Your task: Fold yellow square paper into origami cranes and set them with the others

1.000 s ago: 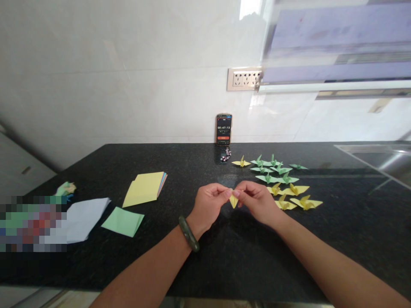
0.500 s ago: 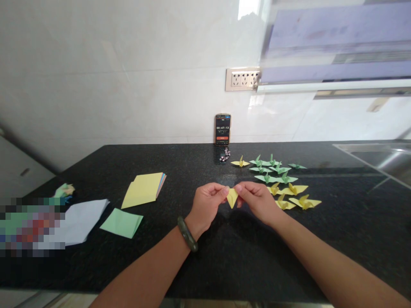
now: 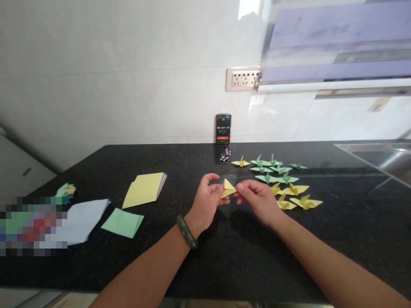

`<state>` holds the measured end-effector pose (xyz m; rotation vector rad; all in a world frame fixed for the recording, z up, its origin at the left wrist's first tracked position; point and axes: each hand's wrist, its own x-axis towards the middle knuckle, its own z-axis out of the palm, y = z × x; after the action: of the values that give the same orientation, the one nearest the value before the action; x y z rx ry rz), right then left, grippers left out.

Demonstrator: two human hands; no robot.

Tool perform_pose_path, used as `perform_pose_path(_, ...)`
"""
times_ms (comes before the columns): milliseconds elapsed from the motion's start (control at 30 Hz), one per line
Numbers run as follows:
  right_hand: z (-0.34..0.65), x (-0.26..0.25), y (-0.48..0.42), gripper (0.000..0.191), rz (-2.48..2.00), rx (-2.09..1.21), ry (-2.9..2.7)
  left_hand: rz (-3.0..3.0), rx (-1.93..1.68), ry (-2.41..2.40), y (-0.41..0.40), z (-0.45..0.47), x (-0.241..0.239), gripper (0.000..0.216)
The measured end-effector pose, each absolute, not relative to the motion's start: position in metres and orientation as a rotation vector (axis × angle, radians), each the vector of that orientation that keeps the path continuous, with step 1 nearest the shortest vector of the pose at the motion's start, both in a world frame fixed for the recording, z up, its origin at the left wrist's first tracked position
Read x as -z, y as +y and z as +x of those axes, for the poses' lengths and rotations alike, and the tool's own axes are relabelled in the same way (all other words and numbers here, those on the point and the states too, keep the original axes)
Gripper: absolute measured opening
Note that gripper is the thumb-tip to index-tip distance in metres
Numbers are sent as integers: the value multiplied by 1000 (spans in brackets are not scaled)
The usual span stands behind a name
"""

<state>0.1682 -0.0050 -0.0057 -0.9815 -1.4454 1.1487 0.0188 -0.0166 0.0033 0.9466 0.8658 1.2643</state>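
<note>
A small folded yellow paper (image 3: 227, 188) hangs just above the black counter (image 3: 224, 256) between my two hands. My right hand (image 3: 258, 201) pinches its right corner with thumb and forefinger. My left hand (image 3: 207, 201), with a dark bangle at the wrist, touches the paper's left side from below, its forefinger raised and curled apart from the thumb. Right behind my right hand lie several finished paper cranes, yellow ones (image 3: 298, 201) nearer and green ones (image 3: 272, 169) farther back.
A stack of coloured paper squares (image 3: 144, 188) lies to the left, with a green folded sheet (image 3: 122, 223) and a white sheet (image 3: 85, 218) nearer. A phone (image 3: 223, 128) showing a timer leans on the wall. A steel sink (image 3: 382, 160) is at far right.
The yellow paper has turned from point-down to point-up and lies flatter. My left forefinger has lifted off it and the left hand has loosened; my right hand keeps its pinch.
</note>
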Motion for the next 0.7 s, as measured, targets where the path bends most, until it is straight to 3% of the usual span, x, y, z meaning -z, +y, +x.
perform_pose_path(200,169,1,-7,34,-789,-1327,-1514,819,-1053,740,-18,18,-6,35)
perform_pose_path(333,169,0,-8,19,-780,-1284,-1642,799,-972,720,-18,20,-3,34)
perform_pose_path(433,169,1,-7,19,-812,-1273,-1547,843,-1061,781,-17,21,0,21)
perform_pose_path(567,168,2,-5,24,-935,-1263,-1413,977,-1178,817,-15,19,2,39)
perform_pose_path(700,167,3,-5,27,-1002,-1261,-1397,1049,-1230,862,-15,17,2,25)
